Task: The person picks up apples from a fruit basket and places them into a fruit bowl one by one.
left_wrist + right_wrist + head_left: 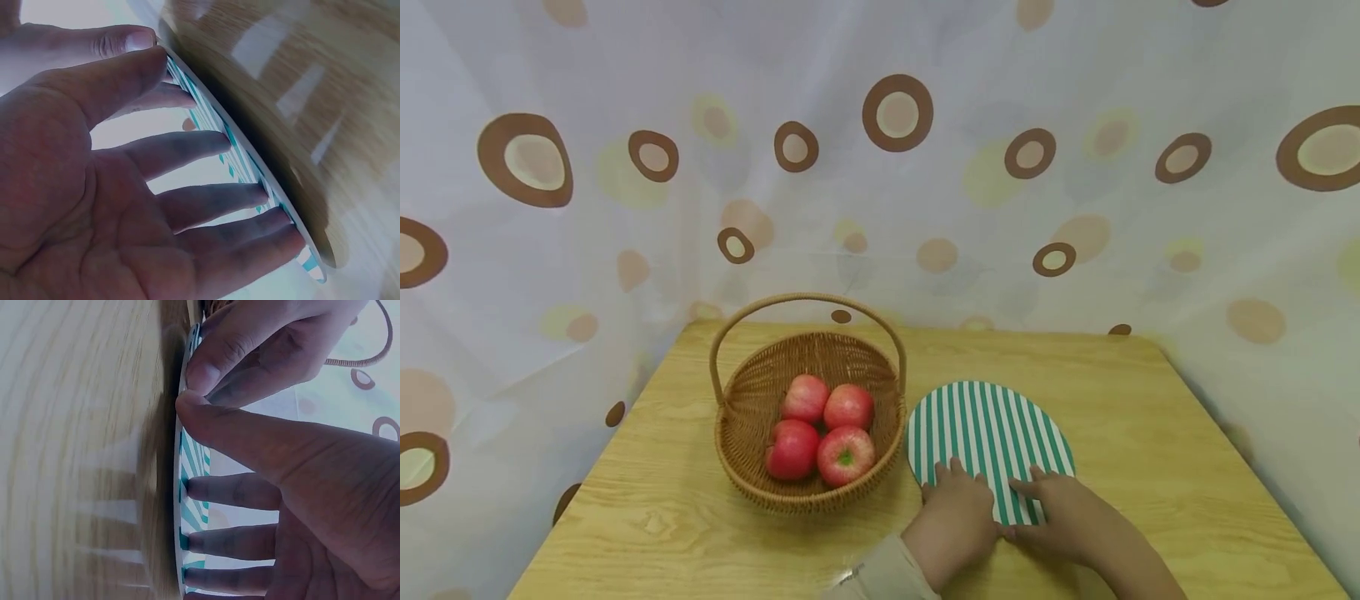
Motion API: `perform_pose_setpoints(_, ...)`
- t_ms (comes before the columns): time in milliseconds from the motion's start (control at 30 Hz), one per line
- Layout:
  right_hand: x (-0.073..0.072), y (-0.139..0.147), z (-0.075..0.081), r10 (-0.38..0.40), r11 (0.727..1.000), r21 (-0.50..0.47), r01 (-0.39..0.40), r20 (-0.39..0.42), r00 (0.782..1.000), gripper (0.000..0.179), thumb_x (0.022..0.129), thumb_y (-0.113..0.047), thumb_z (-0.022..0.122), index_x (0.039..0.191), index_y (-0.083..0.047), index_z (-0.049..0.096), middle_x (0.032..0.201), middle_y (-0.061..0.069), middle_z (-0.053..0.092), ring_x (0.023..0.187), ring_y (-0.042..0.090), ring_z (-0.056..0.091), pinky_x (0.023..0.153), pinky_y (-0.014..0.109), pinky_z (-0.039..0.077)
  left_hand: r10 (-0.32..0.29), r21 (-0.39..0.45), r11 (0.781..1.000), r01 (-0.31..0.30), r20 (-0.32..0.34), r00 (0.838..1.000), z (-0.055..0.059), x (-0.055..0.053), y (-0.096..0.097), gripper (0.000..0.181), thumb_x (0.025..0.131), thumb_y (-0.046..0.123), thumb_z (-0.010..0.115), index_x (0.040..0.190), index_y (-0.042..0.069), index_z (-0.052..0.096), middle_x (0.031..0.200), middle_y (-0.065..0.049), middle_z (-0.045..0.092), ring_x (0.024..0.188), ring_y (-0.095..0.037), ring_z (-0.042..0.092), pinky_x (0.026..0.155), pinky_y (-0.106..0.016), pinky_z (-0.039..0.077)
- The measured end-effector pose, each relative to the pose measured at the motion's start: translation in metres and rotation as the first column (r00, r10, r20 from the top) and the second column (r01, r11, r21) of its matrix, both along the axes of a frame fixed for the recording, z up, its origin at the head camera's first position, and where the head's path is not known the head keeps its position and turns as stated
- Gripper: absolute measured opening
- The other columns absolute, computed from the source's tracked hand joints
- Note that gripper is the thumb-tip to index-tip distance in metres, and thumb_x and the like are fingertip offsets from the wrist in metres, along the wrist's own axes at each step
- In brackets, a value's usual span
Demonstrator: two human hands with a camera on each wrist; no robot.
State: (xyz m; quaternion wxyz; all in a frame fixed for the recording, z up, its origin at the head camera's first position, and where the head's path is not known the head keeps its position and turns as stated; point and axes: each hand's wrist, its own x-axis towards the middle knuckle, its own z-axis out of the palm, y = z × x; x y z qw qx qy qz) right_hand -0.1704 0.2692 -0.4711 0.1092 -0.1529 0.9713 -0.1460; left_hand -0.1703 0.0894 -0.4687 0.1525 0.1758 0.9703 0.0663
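A round placemat (981, 421) with green and white stripes lies at the right of the table, its thin pale edge showing in both wrist views. On its near left part rest the fingertips of my left hand (957, 518), fingers spread and fairly straight. My right hand (1067, 515) touches the near right part in the same way, its fingers extended over the stripes. The two thumbs meet at the near rim; the right thumb (197, 415) lies along that edge in the right wrist view. Left fingers (215, 200) reach the mat's surface in the left wrist view.
Left of the mat stands a wicker basket (741, 487) with a tall arched handle (805, 297). Several red apples (846, 456) sit together inside it. The wooden table (647, 500) is bordered at the back and sides by a patterned curtain (970, 208).
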Motion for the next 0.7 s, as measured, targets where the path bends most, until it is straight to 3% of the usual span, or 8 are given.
perform_pose_setpoints(133, 0.002, 0.002, 0.001, -0.006, 1.0, -0.009, 0.006, 0.001, 1.0, 0.075, 0.084, -0.057, 0.085, 0.135, -0.003, 0.072, 0.144, 0.038, 0.059, 0.136, 0.057, 0.055, 0.11, 0.07, 0.048, -0.05, -0.003, 0.999, 0.05, -0.043, 0.998, -0.001, 0.0, -0.005, 0.068, 0.097, 0.059, 0.07, 0.151, 0.018, 0.061, 0.158, -0.016, 0.054, 0.146, -0.041, 0.052, 0.104, -0.054, 0.059)
perform_pose_setpoints(300, 0.003, 0.0, 0.001, -0.032, 0.999, -0.001, 0.032, -0.02, 0.999, 0.077, 0.082, -0.057, 0.087, 0.134, -0.002, 0.071, 0.143, 0.034, 0.062, 0.133, 0.053, 0.06, 0.108, 0.068, 0.051, -0.124, 0.069, 0.989, 0.13, -0.084, 0.989, -0.005, 0.0, -0.017, 0.064, 0.096, 0.058, 0.072, 0.143, 0.016, 0.068, 0.157, -0.019, 0.055, 0.144, -0.043, 0.054, 0.105, -0.049, 0.059)
perform_pose_setpoints(400, 0.003, -0.003, 0.003, -0.058, 0.998, 0.008, 0.059, -0.066, 0.996, 0.072, 0.085, -0.059, 0.083, 0.13, -0.003, 0.073, 0.134, 0.023, 0.071, 0.125, 0.045, 0.068, 0.1, 0.063, 0.057, -0.198, 0.077, 0.974, 0.211, -0.153, 0.968, -0.005, 0.002, -0.027, 0.059, 0.095, 0.059, 0.072, 0.135, 0.016, 0.073, 0.15, -0.017, 0.062, 0.139, -0.039, 0.06, 0.108, -0.045, 0.058)
perform_pose_setpoints(500, 0.005, -0.008, 0.006, -0.071, 0.997, 0.007, 0.072, -0.157, 0.985, 0.062, 0.09, -0.059, 0.078, 0.125, -0.007, 0.076, 0.123, 0.012, 0.078, 0.114, 0.035, 0.074, 0.09, 0.056, 0.063, -0.27, 0.088, 0.951, 0.297, -0.236, 0.934, 0.0, 0.006, -0.039, 0.048, 0.095, 0.058, 0.072, 0.119, 0.017, 0.079, 0.124, -0.007, 0.075, 0.115, -0.023, 0.072, 0.097, -0.034, 0.061)
perform_pose_setpoints(567, 0.007, -0.01, 0.009, -0.068, 0.998, -0.004, 0.069, -0.232, 0.97, 0.055, 0.092, -0.056, 0.077, 0.12, -0.009, 0.078, 0.118, 0.009, 0.08, 0.108, 0.032, 0.077, 0.083, 0.051, 0.065, -0.297, 0.12, 0.933, 0.34, -0.278, 0.914, 0.007, 0.009, -0.048, 0.043, 0.096, 0.056, 0.072, 0.115, 0.017, 0.079, 0.11, 0.0, 0.077, 0.101, -0.015, 0.072, 0.087, -0.029, 0.061)
perform_pose_setpoints(633, 0.008, -0.012, 0.011, -0.064, 0.998, -0.021, 0.06, -0.296, 0.953, 0.048, 0.093, -0.052, 0.078, 0.117, -0.01, 0.079, 0.116, 0.008, 0.08, 0.104, 0.03, 0.078, 0.08, 0.048, 0.066, -0.323, 0.172, 0.905, 0.39, -0.32, 0.89, 0.016, 0.011, -0.057, 0.034, 0.097, 0.05, 0.073, 0.107, 0.017, 0.078, 0.092, 0.006, 0.071, 0.081, -0.007, 0.065, 0.071, -0.022, 0.055)
perform_pose_setpoints(700, 0.009, -0.015, 0.014, -0.058, 0.998, -0.038, 0.048, -0.348, 0.936, 0.043, 0.094, -0.048, 0.078, 0.114, -0.011, 0.08, 0.113, 0.007, 0.081, 0.101, 0.028, 0.078, 0.077, 0.046, 0.066, -0.34, 0.236, 0.873, 0.426, -0.331, 0.88, 0.027, 0.013, -0.066, 0.033, 0.099, 0.045, 0.072, 0.114, 0.015, 0.078, 0.098, 0.006, 0.074, 0.086, -0.005, 0.067, 0.074, -0.02, 0.056)
